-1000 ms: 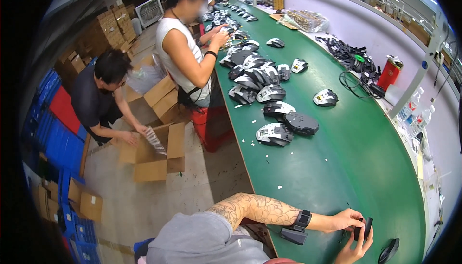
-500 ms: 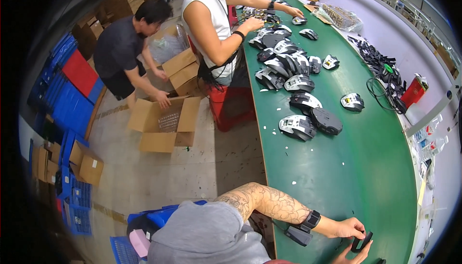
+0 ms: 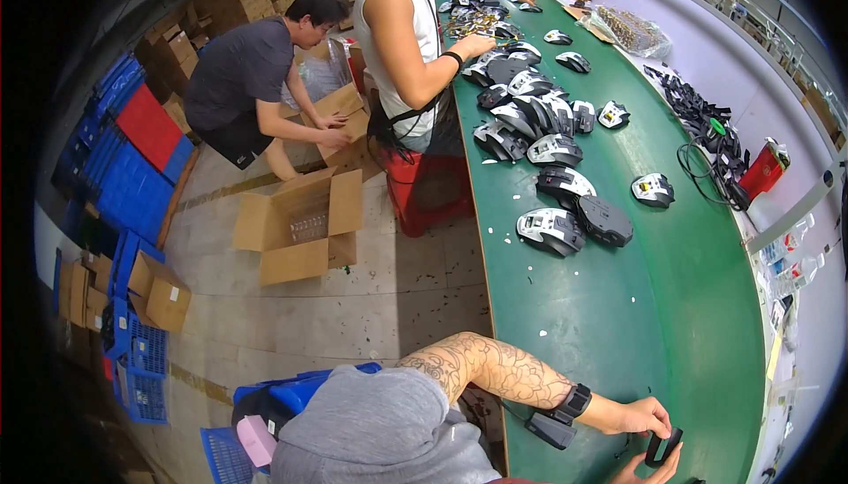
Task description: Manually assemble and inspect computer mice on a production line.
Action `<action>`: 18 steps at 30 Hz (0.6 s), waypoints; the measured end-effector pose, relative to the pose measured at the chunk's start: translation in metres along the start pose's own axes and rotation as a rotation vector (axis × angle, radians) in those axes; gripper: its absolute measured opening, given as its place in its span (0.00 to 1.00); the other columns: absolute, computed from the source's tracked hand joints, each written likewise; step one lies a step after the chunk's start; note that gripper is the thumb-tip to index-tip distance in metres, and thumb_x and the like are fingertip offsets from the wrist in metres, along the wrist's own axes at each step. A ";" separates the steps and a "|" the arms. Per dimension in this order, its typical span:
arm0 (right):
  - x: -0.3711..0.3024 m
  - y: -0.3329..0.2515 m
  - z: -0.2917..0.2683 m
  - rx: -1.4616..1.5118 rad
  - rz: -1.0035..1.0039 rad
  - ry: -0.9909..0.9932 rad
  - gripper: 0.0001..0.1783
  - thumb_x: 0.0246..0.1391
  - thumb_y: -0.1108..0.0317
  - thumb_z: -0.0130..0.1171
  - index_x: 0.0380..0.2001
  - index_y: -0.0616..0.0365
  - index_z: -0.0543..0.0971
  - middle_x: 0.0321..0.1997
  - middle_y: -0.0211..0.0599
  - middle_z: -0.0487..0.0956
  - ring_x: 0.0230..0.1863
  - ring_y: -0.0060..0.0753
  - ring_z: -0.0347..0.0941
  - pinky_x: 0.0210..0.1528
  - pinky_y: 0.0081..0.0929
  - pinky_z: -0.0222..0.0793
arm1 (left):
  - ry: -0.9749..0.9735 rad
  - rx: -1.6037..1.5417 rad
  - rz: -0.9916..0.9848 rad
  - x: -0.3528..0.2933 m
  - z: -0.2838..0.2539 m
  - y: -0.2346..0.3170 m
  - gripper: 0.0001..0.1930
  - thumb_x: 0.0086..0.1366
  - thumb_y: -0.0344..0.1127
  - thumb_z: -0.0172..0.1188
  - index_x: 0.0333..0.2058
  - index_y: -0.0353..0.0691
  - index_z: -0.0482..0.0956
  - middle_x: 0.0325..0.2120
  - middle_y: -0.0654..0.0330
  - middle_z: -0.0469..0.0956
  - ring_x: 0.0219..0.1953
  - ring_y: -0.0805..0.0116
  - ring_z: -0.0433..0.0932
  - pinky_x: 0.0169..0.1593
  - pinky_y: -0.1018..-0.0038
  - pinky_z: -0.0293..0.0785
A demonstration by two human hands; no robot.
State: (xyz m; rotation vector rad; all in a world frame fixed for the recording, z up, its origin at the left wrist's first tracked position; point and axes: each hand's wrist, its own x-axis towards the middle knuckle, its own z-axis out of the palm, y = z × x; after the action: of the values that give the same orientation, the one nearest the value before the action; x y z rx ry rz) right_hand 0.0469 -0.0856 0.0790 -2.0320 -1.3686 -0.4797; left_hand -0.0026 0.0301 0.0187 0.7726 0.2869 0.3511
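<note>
Near the lower right edge of the head view, my two hands hold a small black rectangular plastic piece [image 3: 663,449]. My left hand [image 3: 646,416] pinches it from above with thumb and fingertips. From below, my right hand [image 3: 655,470] grips the same piece, partly cut off by the picture's edge. The piece is held just above the green table [image 3: 609,351]; its exact kind is not clear. My left wrist wears a black strap [image 3: 574,403] with a black box [image 3: 550,432] beside it.
Farther up the table lie several black, white and grey computer mouse shells [image 3: 530,122]. Beyond them, a co-worker's hand [image 3: 473,46] handles small parts. Black cables [image 3: 698,104] and a red box [image 3: 761,170] line the right edge. Another person bends over open cartons [image 3: 291,228] on the floor.
The bending person's hands have gone from the near carton to the one behind. The seated co-worker's outstretched hand has moved farther up the table. My hands keep nearly the same hold.
</note>
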 end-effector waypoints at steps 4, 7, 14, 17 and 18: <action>0.003 0.005 0.000 -0.002 0.002 0.012 0.28 0.35 0.74 0.63 0.46 0.61 0.75 0.44 0.46 0.76 0.45 0.48 0.72 0.50 0.39 0.67 | 0.010 -0.030 -0.008 0.000 0.003 0.002 0.06 0.56 0.35 0.60 0.28 0.39 0.78 0.22 0.69 0.74 0.24 0.81 0.66 0.29 0.82 0.62; 0.004 0.002 0.000 0.000 0.016 0.030 0.28 0.33 0.77 0.63 0.45 0.62 0.75 0.42 0.46 0.76 0.44 0.47 0.73 0.50 0.37 0.67 | -0.001 -0.041 0.012 0.003 0.003 -0.001 0.07 0.57 0.36 0.60 0.28 0.39 0.78 0.22 0.70 0.74 0.23 0.82 0.64 0.28 0.82 0.62; 0.009 -0.001 0.002 0.091 0.124 0.037 0.26 0.33 0.76 0.67 0.43 0.64 0.75 0.40 0.47 0.76 0.42 0.43 0.74 0.48 0.33 0.68 | -0.026 -0.037 0.032 0.006 0.001 0.000 0.07 0.59 0.36 0.60 0.31 0.38 0.77 0.27 0.66 0.77 0.31 0.79 0.72 0.37 0.80 0.68; 0.012 0.000 0.002 0.109 0.182 0.041 0.25 0.35 0.73 0.69 0.42 0.65 0.75 0.39 0.47 0.76 0.42 0.42 0.74 0.48 0.33 0.68 | -0.042 -0.002 0.030 0.009 0.000 0.003 0.08 0.58 0.35 0.61 0.31 0.37 0.77 0.30 0.64 0.78 0.36 0.77 0.74 0.43 0.78 0.69; 0.013 0.000 0.003 0.120 0.203 0.034 0.25 0.36 0.71 0.70 0.41 0.65 0.75 0.39 0.47 0.76 0.41 0.42 0.74 0.48 0.32 0.68 | -0.047 -0.007 0.057 0.009 -0.001 0.004 0.08 0.58 0.35 0.61 0.32 0.37 0.76 0.30 0.64 0.78 0.36 0.77 0.74 0.44 0.78 0.68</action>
State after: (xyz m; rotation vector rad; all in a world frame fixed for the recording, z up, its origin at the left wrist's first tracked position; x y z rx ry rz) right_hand 0.0520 -0.0753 0.0847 -2.0282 -1.1281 -0.3326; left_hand 0.0041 0.0375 0.0199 0.7824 0.2199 0.3865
